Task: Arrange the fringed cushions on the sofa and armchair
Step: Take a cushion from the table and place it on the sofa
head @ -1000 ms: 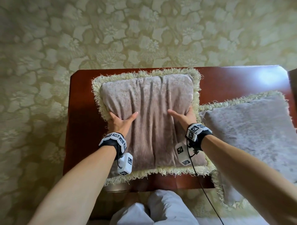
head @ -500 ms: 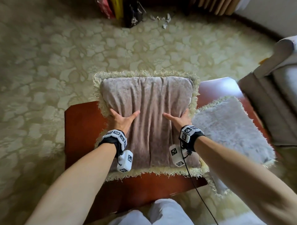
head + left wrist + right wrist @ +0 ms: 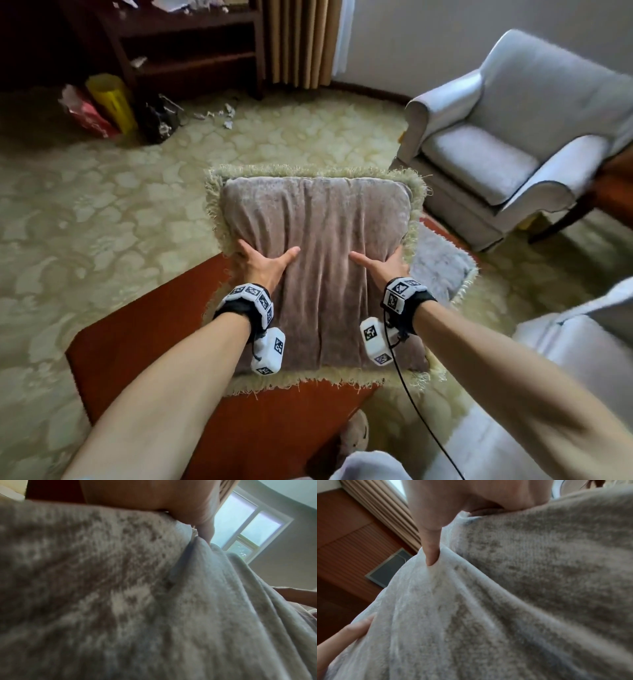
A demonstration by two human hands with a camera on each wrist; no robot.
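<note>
A taupe velvet cushion (image 3: 318, 246) with a pale green fringe is lifted above the red-brown table (image 3: 144, 325). My left hand (image 3: 260, 262) grips its left side, thumb across the top face and fingers underneath. My right hand (image 3: 383, 265) grips the right side the same way. The wrist views show the cushion's fabric (image 3: 137, 601) (image 3: 522, 601) close up, each thumb pressing into it. A second, grey fringed cushion (image 3: 442, 267) lies on the table, partly hidden behind the held one. The pale grey armchair (image 3: 507, 147) stands to the upper right, its seat bare.
A pale upholstered piece (image 3: 582, 342) shows at the right edge. Dark shelving (image 3: 185, 44), curtains (image 3: 301, 41), and bags with scattered litter (image 3: 109, 102) lie at the far side. Patterned green carpet (image 3: 85, 205) spreads to the left.
Both hands have raised the taupe cushion off the table. The view has tilted up and right, bringing the armchair and the far side of the room into sight.
</note>
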